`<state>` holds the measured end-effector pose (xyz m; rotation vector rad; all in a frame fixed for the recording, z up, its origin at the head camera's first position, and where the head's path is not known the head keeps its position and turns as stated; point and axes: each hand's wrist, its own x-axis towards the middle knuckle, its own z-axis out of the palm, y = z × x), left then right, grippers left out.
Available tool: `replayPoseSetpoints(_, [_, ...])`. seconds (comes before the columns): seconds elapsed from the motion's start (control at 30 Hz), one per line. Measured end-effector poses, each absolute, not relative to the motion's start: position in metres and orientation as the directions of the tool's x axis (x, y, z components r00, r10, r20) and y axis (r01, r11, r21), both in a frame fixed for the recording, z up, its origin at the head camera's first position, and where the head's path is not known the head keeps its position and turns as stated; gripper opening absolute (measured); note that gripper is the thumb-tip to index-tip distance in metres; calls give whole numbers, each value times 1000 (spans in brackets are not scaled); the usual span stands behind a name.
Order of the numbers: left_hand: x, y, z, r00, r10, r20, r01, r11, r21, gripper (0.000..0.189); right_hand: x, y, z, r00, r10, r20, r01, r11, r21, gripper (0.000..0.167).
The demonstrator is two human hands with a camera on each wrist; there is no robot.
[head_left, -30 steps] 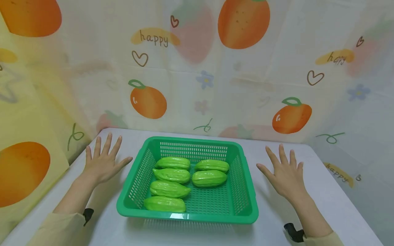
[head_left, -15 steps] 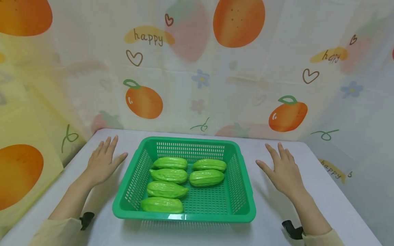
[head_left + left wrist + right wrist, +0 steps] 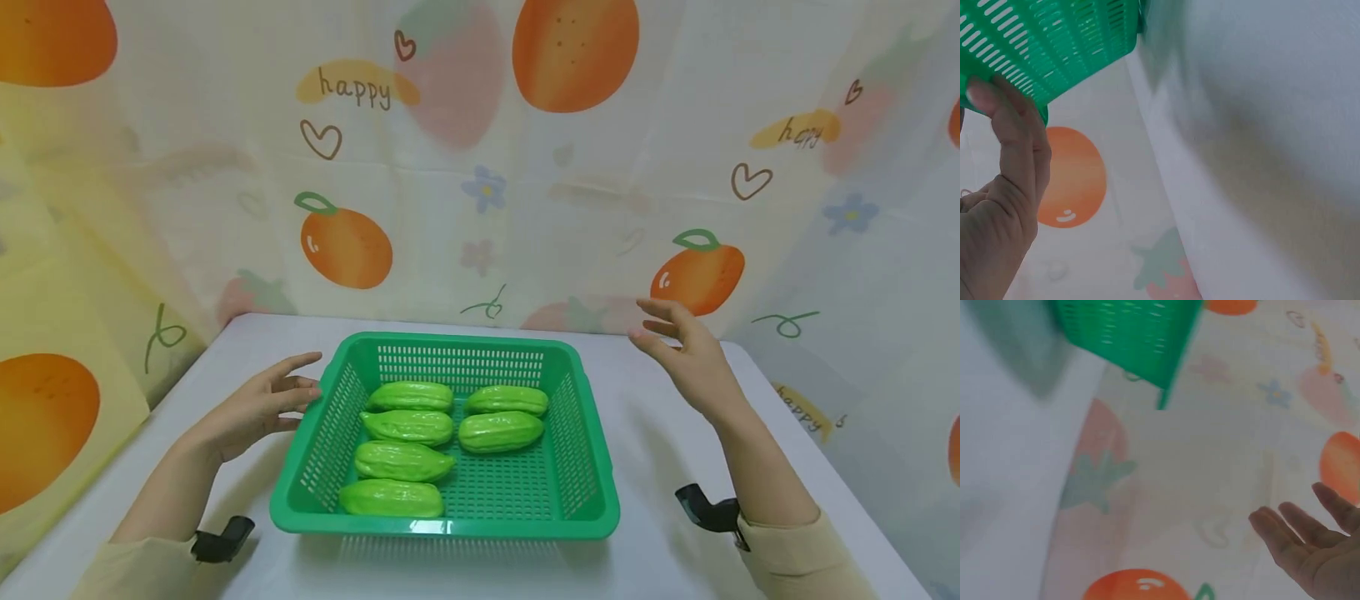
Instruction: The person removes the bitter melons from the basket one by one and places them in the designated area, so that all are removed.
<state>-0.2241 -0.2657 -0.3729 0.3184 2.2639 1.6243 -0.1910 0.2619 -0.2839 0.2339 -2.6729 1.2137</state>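
In the head view a green plastic basket (image 3: pixel 525 528) stands on the white table. Several ridged green gourds (image 3: pixel 405 462), like bitter melons, lie inside it: a column of several on the left, two on the right. My left hand (image 3: pixel 251 410) is at the basket's left side, fingers loosely bent, fingertips by the rim; whether they touch it I cannot tell. The left wrist view has these fingers (image 3: pixel 1019 137) close against the perforated basket wall (image 3: pixel 1079 44). My right hand (image 3: pixel 693 360) hovers in the air right of the basket, holding nothing, fingers relaxed.
A cloth backdrop (image 3: pixel 450 217) printed with fruit and hearts hangs behind the table (image 3: pixel 645 467). Yellow cloth (image 3: pixel 52 292) hangs at the left. Black wrist mounts (image 3: pixel 708 508) sit on both forearms.
My left hand has turned and moved right to the basket's rim, its spread fingers now bent. My right hand has risen and turned inward. The head view has shifted slightly; the gourds stay put.
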Motion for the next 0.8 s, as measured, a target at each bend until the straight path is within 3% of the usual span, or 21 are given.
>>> replayPoseSetpoints(0.37, [-221,-259,-372,-915,385,-121,-15,267,964,74,-209,224,-234,-924,-167,345,-383,436,-814,45])
replayPoseSetpoints(0.8, [-220,-254,-373,-916,381,-122,-23,255,967,72,-237,175,-235,-919,-263,293,-355,227,-907,44])
